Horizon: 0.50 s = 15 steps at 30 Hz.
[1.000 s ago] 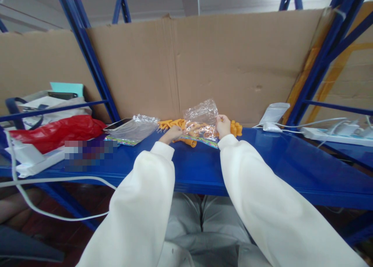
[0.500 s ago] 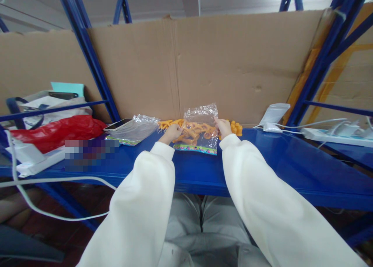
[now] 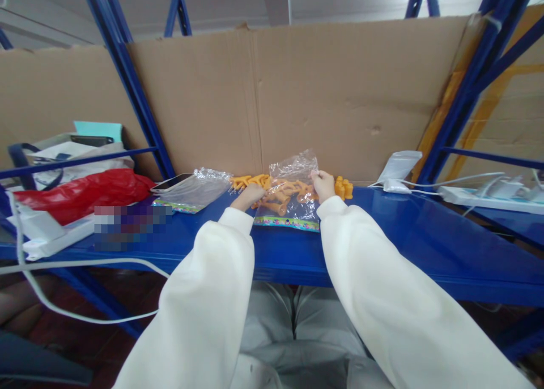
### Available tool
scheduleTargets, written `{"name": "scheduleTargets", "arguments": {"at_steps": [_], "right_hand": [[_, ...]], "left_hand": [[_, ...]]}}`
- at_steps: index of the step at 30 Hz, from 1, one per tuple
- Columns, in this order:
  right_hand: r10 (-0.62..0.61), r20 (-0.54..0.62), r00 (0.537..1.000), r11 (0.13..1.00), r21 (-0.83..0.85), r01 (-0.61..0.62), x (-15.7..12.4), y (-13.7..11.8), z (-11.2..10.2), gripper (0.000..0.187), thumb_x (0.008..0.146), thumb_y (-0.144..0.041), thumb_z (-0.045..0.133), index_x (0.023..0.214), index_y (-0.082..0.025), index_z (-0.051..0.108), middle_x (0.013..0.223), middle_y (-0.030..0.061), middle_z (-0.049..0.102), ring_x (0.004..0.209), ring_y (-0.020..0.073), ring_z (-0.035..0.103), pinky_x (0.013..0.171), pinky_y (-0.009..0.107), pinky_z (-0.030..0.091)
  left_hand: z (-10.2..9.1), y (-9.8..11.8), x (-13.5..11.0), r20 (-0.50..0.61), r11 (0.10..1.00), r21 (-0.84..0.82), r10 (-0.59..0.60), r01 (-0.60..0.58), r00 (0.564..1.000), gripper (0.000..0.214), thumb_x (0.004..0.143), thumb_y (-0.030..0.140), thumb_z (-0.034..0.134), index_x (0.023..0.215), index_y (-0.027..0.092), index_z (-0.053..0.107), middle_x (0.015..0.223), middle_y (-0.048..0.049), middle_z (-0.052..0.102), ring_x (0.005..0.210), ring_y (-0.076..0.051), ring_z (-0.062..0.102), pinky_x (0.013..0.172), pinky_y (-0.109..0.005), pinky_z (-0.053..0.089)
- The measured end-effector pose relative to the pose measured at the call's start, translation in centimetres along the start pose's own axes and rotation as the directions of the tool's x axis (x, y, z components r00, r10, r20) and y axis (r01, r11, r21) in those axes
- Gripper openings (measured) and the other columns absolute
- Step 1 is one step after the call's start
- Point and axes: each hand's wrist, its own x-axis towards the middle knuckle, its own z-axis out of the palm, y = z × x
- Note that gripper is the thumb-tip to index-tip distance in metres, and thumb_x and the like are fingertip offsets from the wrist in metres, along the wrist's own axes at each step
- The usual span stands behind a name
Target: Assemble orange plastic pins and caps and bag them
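Observation:
A clear plastic bag (image 3: pixel 293 214) with a colourful printed strip along its near edge lies on the blue shelf. Orange plastic pieces (image 3: pixel 280 193) show through its film. My left hand (image 3: pixel 253 193) is closed at the bag's left side, its fingertips partly hidden. At the right side, my right hand (image 3: pixel 324 185) pinches the bag's edge. More orange branching pieces (image 3: pixel 246 181) lie behind my left hand, against the cardboard. Just right of my right hand sits a lumpy orange piece (image 3: pixel 344 188).
Another clear bag (image 3: pixel 198 191) lies to the left, beside a phone (image 3: pixel 172 180). Farther left are a red plastic bag (image 3: pixel 93 193) and a white power strip (image 3: pixel 63 236). A white adapter with cables (image 3: pixel 397 185) stands right. Cardboard (image 3: pixel 318 94) walls off the back of the blue shelf (image 3: pixel 395 242).
The bag's near edge has shifted slightly toward me and to the right, and its top has folded a little. My right hand has moved slightly left.

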Motion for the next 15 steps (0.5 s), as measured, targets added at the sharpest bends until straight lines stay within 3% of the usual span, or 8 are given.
{"name": "scheduleTargets", "arguments": {"at_steps": [3, 6, 11, 15], "right_hand": [[0.105, 0.034, 0.994, 0.992, 0.067, -0.108, -0.8, -0.9, -0.1, 0.034, 0.086, -0.045, 0.069, 0.065, -0.023, 0.054, 0.047, -0.0067, 0.043, 0.044, 0.0116, 0.042, 0.048, 0.028, 0.040], [0.115, 0.108, 0.987, 0.983, 0.133, -0.129, -1.5, -1.5, 0.0, 0.038, 0.085, -0.043, 0.074, 0.063, -0.022, 0.051, 0.048, -0.0075, 0.041, 0.045, 0.0098, 0.040, 0.045, 0.024, 0.038], [0.116, 0.227, 0.967, 0.972, 0.175, -0.158, -2.2, -2.0, 0.4, 0.039, 0.086, -0.036, 0.074, 0.061, -0.022, 0.049, 0.048, -0.0083, 0.041, 0.043, 0.0079, 0.039, 0.043, 0.021, 0.037], [0.117, 0.186, 0.976, 0.976, 0.158, -0.147, -2.7, -2.1, 1.0, 0.041, 0.087, -0.035, 0.074, 0.059, -0.022, 0.047, 0.046, -0.0094, 0.042, 0.039, 0.0068, 0.038, 0.040, 0.019, 0.035]], "left_hand": [[0.0, 0.4, -0.3, 0.007, 0.988, 0.140, -0.071, 0.069, 0.997, 0.021, 0.075, 0.013, 0.074, 0.059, 0.019, 0.061, 0.049, -0.0018, 0.056, 0.047, -0.016, 0.054, 0.044, -0.022, 0.034], [0.2, 0.8, -0.5, 0.004, 0.986, 0.151, -0.067, 0.066, 0.998, 0.024, 0.085, 0.032, 0.072, 0.067, 0.018, 0.063, 0.054, -0.0017, 0.060, 0.049, -0.014, 0.055, 0.044, -0.020, 0.039], [0.8, 0.3, -0.3, -0.073, 0.999, 0.037, 0.023, -0.020, 0.997, 0.021, 0.086, 0.018, 0.063, 0.065, 0.018, 0.057, 0.057, -0.0002, 0.058, 0.054, -0.013, 0.056, 0.053, -0.021, 0.047], [1.4, -0.5, 0.3, -0.238, 0.995, 0.039, 0.097, -0.090, 0.966, 0.023, 0.084, 0.016, 0.058, 0.061, 0.019, 0.053, 0.053, 0.0025, 0.049, 0.050, -0.013, 0.051, 0.055, -0.025, 0.048]]}}
